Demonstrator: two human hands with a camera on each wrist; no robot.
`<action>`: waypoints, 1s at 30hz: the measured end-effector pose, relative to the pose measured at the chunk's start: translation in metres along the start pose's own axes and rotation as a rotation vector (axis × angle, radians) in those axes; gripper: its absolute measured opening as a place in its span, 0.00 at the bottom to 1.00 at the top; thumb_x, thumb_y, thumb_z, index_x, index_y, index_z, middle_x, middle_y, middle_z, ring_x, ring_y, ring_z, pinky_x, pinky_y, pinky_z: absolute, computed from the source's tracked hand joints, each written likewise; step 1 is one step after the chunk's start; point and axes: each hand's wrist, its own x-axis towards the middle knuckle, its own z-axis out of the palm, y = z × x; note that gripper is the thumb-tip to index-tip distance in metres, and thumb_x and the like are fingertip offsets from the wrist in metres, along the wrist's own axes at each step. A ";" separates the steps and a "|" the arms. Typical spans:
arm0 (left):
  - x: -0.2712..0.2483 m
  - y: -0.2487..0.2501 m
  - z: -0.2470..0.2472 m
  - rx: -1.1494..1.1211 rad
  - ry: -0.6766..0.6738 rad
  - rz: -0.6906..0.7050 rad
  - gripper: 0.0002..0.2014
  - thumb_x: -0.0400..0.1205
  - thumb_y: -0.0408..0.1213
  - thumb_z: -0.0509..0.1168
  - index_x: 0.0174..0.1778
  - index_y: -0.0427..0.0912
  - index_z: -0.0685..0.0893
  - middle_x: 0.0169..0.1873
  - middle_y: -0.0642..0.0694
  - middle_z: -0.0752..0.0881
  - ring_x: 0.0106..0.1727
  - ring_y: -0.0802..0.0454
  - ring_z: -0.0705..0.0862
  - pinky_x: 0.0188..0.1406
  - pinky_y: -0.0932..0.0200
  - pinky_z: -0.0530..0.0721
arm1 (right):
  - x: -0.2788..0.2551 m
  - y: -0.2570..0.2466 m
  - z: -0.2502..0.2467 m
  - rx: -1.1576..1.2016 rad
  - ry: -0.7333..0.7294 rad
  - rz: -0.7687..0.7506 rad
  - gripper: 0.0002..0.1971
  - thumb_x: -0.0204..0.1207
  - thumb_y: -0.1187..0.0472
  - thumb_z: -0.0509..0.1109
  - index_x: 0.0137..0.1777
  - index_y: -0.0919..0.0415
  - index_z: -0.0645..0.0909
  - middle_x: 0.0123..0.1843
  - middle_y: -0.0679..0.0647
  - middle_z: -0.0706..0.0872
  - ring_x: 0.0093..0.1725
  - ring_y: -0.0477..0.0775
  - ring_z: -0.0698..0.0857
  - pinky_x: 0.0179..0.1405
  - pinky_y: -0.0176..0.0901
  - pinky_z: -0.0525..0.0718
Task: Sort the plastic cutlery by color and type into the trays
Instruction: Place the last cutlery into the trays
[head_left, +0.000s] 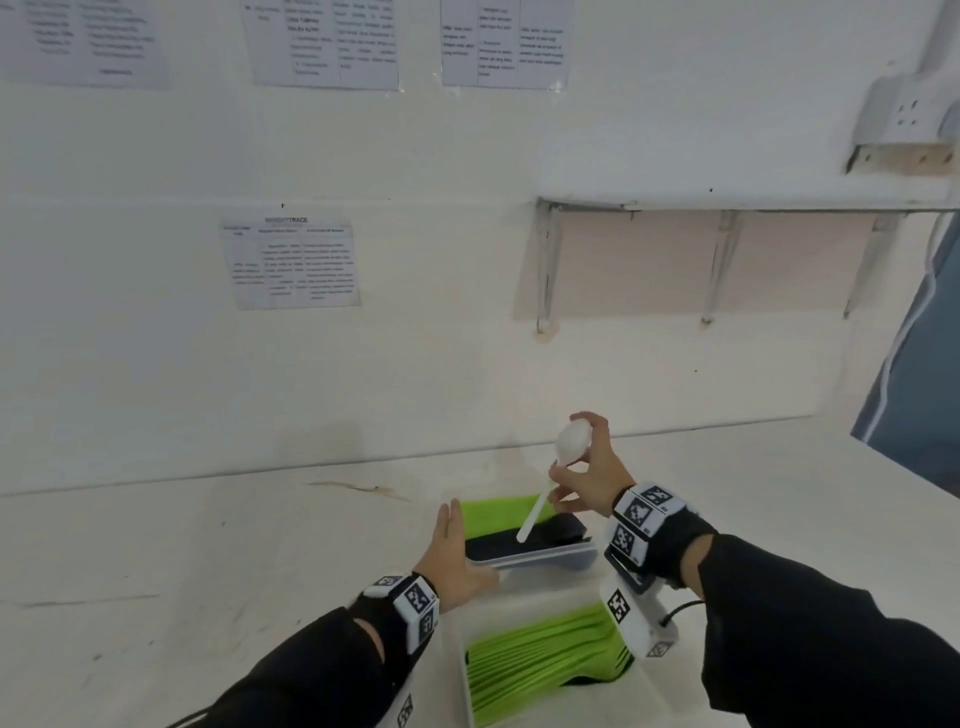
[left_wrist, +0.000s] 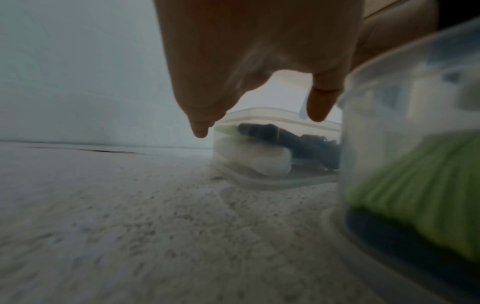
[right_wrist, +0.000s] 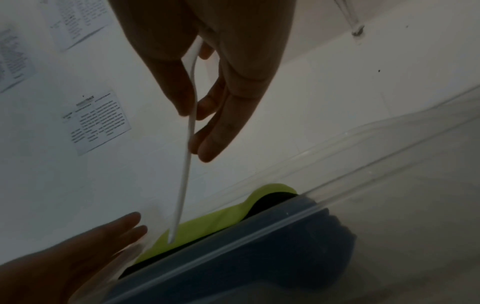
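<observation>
My right hand (head_left: 584, 467) pinches a white plastic spoon (head_left: 545, 493) near its bowl, handle pointing down over the far clear tray (head_left: 545, 558). That tray holds green cutlery (head_left: 498, 512) and black cutlery (head_left: 530, 538). In the right wrist view the white spoon (right_wrist: 188, 131) hangs from my fingers above the green cutlery (right_wrist: 207, 222). My left hand (head_left: 452, 551) lies flat with straight fingers against the far tray's left side. The near clear tray (head_left: 462, 644) holds a stack of green cutlery (head_left: 540, 660). In the left wrist view the far tray (left_wrist: 272, 181) shows white and black pieces inside.
The trays stand on a white tabletop (head_left: 208, 561) that meets a white wall with taped paper sheets (head_left: 293, 265). A white shelf on brackets (head_left: 727, 200) juts out at the upper right. Bare table lies to the left of the trays.
</observation>
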 end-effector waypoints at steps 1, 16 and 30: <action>0.005 -0.001 0.000 0.027 -0.004 0.008 0.53 0.78 0.44 0.69 0.80 0.40 0.30 0.80 0.42 0.30 0.83 0.49 0.39 0.77 0.63 0.54 | 0.003 0.000 0.000 0.023 -0.002 0.017 0.27 0.76 0.75 0.63 0.60 0.44 0.59 0.49 0.61 0.75 0.25 0.59 0.81 0.30 0.52 0.87; 0.035 -0.006 0.009 0.073 0.050 -0.002 0.65 0.70 0.53 0.75 0.78 0.36 0.26 0.78 0.43 0.24 0.82 0.49 0.34 0.81 0.59 0.50 | 0.027 0.026 -0.022 -0.008 -0.054 -0.082 0.21 0.71 0.76 0.71 0.55 0.52 0.72 0.43 0.59 0.79 0.28 0.53 0.79 0.28 0.36 0.83; 0.033 -0.009 0.010 -0.097 0.090 -0.010 0.66 0.67 0.45 0.79 0.79 0.38 0.27 0.80 0.47 0.30 0.83 0.53 0.38 0.81 0.60 0.47 | 0.026 0.046 -0.036 -0.097 -0.159 -0.053 0.20 0.69 0.79 0.71 0.44 0.55 0.67 0.37 0.59 0.78 0.29 0.53 0.82 0.30 0.40 0.85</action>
